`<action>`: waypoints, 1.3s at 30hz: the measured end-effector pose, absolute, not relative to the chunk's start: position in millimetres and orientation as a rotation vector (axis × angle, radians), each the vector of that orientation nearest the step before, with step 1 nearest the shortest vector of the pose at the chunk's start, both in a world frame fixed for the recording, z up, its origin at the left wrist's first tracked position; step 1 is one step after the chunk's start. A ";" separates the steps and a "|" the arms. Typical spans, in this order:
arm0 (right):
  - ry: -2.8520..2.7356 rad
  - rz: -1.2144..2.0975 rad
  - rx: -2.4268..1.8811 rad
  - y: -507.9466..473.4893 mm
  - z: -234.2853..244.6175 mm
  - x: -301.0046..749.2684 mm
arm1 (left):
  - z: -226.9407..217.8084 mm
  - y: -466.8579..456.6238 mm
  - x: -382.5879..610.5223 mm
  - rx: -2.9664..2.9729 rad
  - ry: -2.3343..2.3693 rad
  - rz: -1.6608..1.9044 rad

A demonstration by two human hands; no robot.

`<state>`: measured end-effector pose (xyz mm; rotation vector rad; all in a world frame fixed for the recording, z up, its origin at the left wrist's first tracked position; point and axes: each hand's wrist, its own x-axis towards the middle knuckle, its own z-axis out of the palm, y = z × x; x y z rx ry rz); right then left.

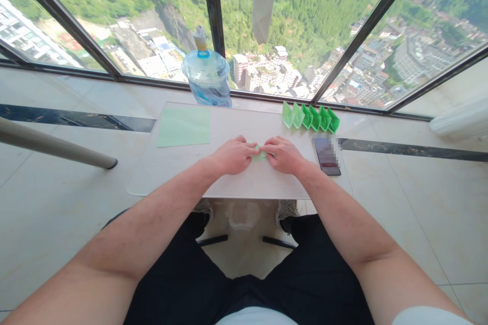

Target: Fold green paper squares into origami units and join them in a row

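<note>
Near the middle of the low white table [229, 183], a small piece of light green folded paper [260, 154] lies between my hands. My left hand [234, 156] grips its left side, fingers bent and thumb close to the paper. On the other side, my right hand [282, 156] has its fingers curled down on the paper's right part. My fingers cover most of it, so its exact folds are hidden. A light green sheet stack [183, 127] lies flat at the table's left. Several folded green paper pieces [310, 118] stand in a row at the back right.
A phone [328, 157] lies at the table's right edge. Behind the table, a large clear water bottle [208, 78] stands by the window. A grey pole [57, 142] reaches in from the left. My legs are below the table's front edge.
</note>
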<state>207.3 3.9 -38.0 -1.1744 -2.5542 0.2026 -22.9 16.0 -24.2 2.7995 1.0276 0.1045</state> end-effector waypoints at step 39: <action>-2.674 0.133 -1.176 1.7 -31.4 212.4 | -28.7 14.6 -24.6 2.836 1.052 0.084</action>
